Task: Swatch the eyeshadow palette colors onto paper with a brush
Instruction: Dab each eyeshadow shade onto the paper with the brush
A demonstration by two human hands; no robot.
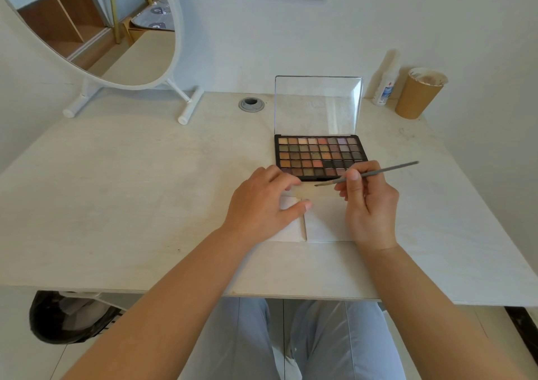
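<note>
An open eyeshadow palette [318, 155] with a black frame, several rows of brown, orange and green pans and a clear upright lid lies on the white table. White paper [326, 219] lies just in front of it, with a faint tan patch near its far edge. My right hand [368, 202] pinches a thin grey brush [378, 172] whose tip points left over the paper's far edge. Resting flat on the paper's left part, my left hand [262, 204] has its fingers straight and partly covers the sheet.
A round white-framed mirror [96, 27] on a stand occupies the table's back left. A cable grommet [251, 104] sits behind the palette. At the back right stand a white bottle [384, 88] and a brown paper cup [419, 94]. A black bin [70, 318] is under the table's left side.
</note>
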